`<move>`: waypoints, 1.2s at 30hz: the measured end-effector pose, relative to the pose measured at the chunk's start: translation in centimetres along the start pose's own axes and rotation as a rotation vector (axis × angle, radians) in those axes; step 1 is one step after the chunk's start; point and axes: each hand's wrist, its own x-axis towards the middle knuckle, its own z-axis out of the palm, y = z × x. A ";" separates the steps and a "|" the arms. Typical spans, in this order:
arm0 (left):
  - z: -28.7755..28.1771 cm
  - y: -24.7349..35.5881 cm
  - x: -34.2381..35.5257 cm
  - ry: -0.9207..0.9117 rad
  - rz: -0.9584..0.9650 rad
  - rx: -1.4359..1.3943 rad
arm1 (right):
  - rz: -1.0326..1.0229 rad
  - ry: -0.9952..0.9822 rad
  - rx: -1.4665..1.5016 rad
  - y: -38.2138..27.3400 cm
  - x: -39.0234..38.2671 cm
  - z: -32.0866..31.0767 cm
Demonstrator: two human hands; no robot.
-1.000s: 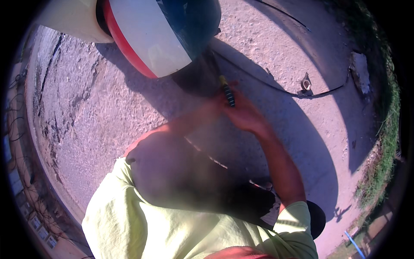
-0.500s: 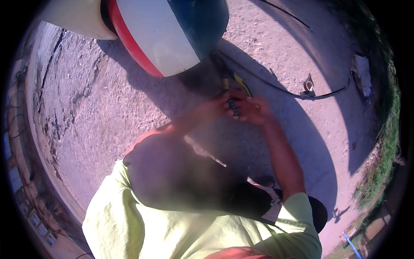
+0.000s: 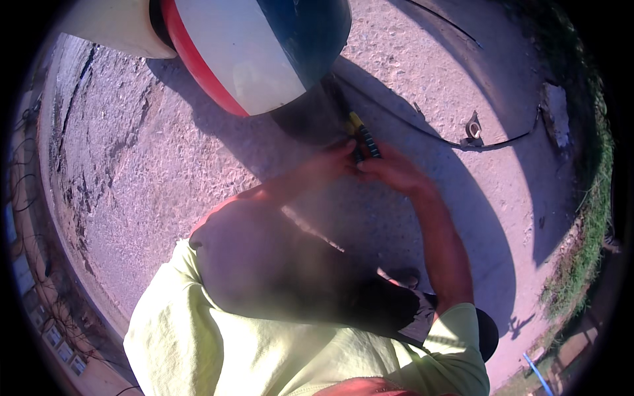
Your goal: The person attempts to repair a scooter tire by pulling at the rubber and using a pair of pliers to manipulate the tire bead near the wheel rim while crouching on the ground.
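My right hand is closed around a two-handled tool with ridged black grips and yellow parts; it looks like pliers or cutters. My left hand is closed beside it, its fingertips at the other dark handle. The handles lie close together. Beyond the yellow part, the tool's far end merges into the dark shadow, where I cannot make out its jaws. A black cable starts near that end and curves right along the ground.
Just ahead bulges a large rounded red, white and dark blue object. A tape-like roll lies by the cable, with a pale block farther right. Another black cable lies at the top. Grass edges the right side.
The tool's two handles stood apart and have come together. My right hand has shifted slightly right and its grip has changed. The left hand has stayed nearly in place.
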 end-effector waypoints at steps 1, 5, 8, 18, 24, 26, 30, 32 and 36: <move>0.1 -0.2 0.1 0.050 -0.022 -0.012 | 0.000 0.028 -0.014 0.1 0.1 0.2; -0.7 0.2 -0.6 0.193 0.023 -0.013 | 0.020 0.022 -0.133 -3.6 0.0 2.4; -0.3 -0.5 -0.3 0.128 -0.006 -0.007 | 0.003 0.060 -0.207 -3.5 -0.6 2.3; -3.9 -1.3 -0.2 0.019 -0.003 0.091 | -0.027 0.041 -0.124 -3.6 -0.3 2.2; -2.7 -0.3 -0.1 0.033 -0.040 0.065 | 0.044 -0.232 0.332 0.8 1.3 -2.4; -2.8 -0.1 -0.5 0.034 -0.061 0.049 | 0.075 -0.299 0.594 4.2 2.3 -3.6; -5.2 0.5 -2.0 0.062 -0.118 0.029 | 0.046 -0.475 1.048 7.7 3.8 -3.3; -5.6 0.4 -3.8 0.070 -0.136 0.026 | 0.017 -0.484 1.021 5.3 2.8 -2.3; -7.6 -0.5 -3.7 0.019 -0.134 -0.008 | 0.049 -0.292 0.687 0.4 1.0 -1.6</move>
